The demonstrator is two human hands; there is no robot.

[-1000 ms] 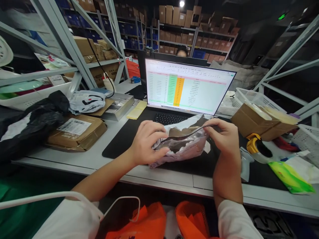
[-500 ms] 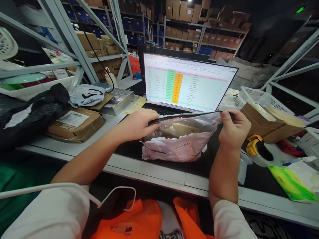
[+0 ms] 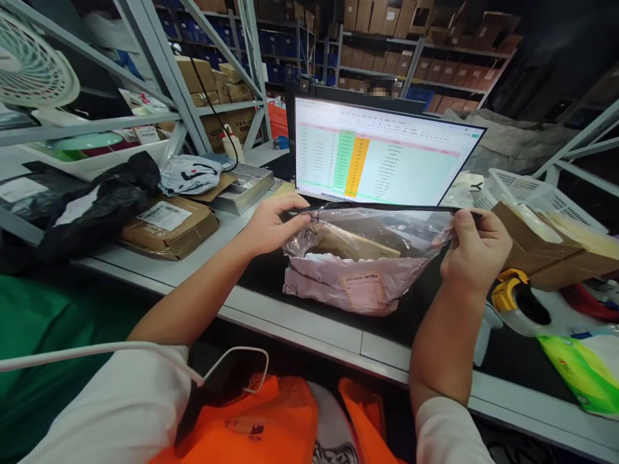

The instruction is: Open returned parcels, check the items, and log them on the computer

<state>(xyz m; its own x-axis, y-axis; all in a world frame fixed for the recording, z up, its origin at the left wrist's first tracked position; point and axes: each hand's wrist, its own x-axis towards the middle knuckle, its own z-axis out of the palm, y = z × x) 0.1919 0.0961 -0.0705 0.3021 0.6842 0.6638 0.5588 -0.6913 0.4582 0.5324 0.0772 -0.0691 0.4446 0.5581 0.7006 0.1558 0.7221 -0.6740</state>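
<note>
A plastic bag [image 3: 416, 229] is stretched upright between my hands, with clear film at the top and a dark upper edge. Its lower part is wrapped in a crumpled, pinkish-white mailer [image 3: 319, 277] with a ragged edge and a barcode label [image 3: 363, 290]. Through the film shows a flat, tan cardboard-like piece [image 3: 358, 243]. My left hand [image 3: 275, 222] pinches the left end of the dark edge between thumb and fingers. At the right end, my right hand [image 3: 476, 248] is closed on the same edge, thumb toward me.
Behind the bag stands a laptop [image 3: 387, 154] showing a spreadsheet. To the left lie a cardboard parcel [image 3: 169, 225] and a black plastic bag [image 3: 106, 209]. On the right are a yellow tape dispenser [image 3: 512, 296], an open carton [image 3: 536, 245] and a green packet [image 3: 575, 374].
Both hands have spread slightly apart, pulling the dark edge straighter and tauter. More of the clear film and the tan piece shows. The camera view has shifted a little to the left.
</note>
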